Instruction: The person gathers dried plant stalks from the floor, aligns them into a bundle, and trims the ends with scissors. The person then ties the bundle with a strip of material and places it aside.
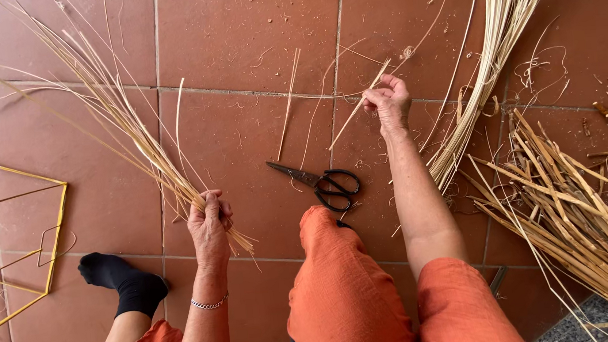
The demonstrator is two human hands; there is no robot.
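My left hand (209,219) grips a bundle of thin pale reed strips (119,114) that fans up and to the left over the tiled floor. Further out, my right hand (388,100) pinches a single reed strip (349,119) that slants down to the left. Black scissors (320,182) lie on the tiles between my hands, just past my orange-clad knee (334,264).
A thick sheaf of pale reeds (489,67) lies at the right. A pile of wider dry strips (579,220) fills the lower right. A yellow wire frame (14,248) sits at the left edge. My black-socked foot (119,279) rests on the brown tiles (248,29).
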